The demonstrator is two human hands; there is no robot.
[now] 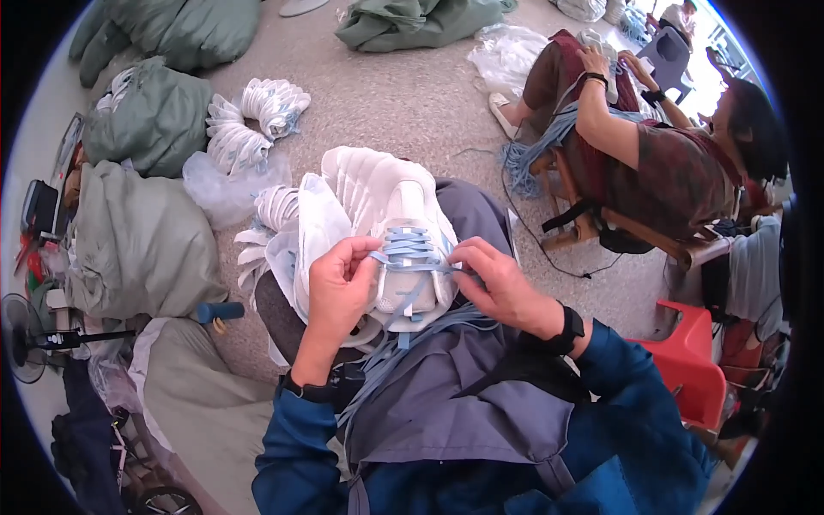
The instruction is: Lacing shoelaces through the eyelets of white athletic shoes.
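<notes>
A white shoe upper [418,296] lies on my lap, with light blue lace [408,241] threaded in rows across its front. My left hand [342,283] pinches the lace at the upper's left edge. At the right edge, my right hand [493,279] has thumb and fingers closed on the lace too. More white uppers [352,176] are nested in a row behind this one. A bundle of loose blue laces [386,356] runs across my grey apron [455,390] below the upper.
Green sacks [142,236] line the left side, with stacked white uppers [245,129] and clear plastic bags nearby. A small fan [24,337] stands far left. At right, a person [652,154] sits handling an upper; a red stool [687,360] is closer.
</notes>
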